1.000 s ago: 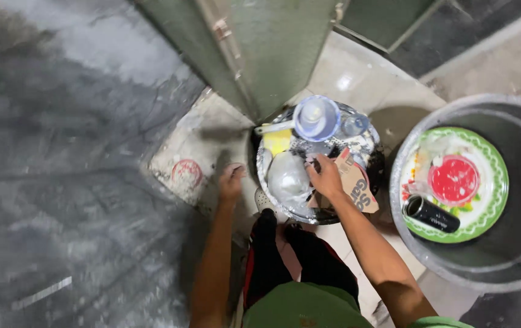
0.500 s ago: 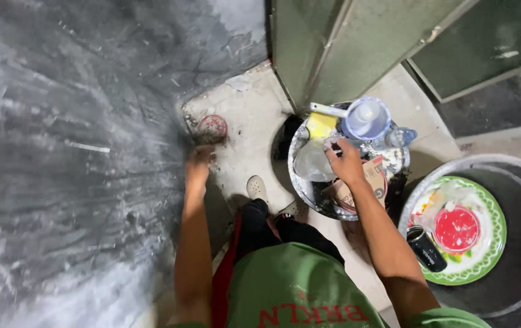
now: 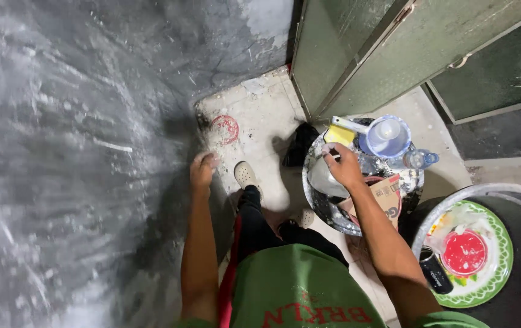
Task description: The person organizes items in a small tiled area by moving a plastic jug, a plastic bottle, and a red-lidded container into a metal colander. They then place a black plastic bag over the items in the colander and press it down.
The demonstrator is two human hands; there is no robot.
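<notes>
My right hand reaches over a round metal basin on the floor. Its fingers are curled and a small white piece shows between them. The basin holds a metal bowl, a yellow sponge, a blue jug, a clear plastic bottle and a brown cardboard box. My left hand hangs by the grey wall with its fingers curled and nothing visible in it. My foot in a pale shoe stands between the hands.
A large grey tub at the right holds a green-rimmed plate with a red lid and a black can. Green metal cabinet doors stand behind the basin. A red round mark and a black lump lie on the pale floor.
My left hand has moved away from the basin toward the grey wall. My right hand stays over the basin. The view has shifted, so the basin and tub sit further right.
</notes>
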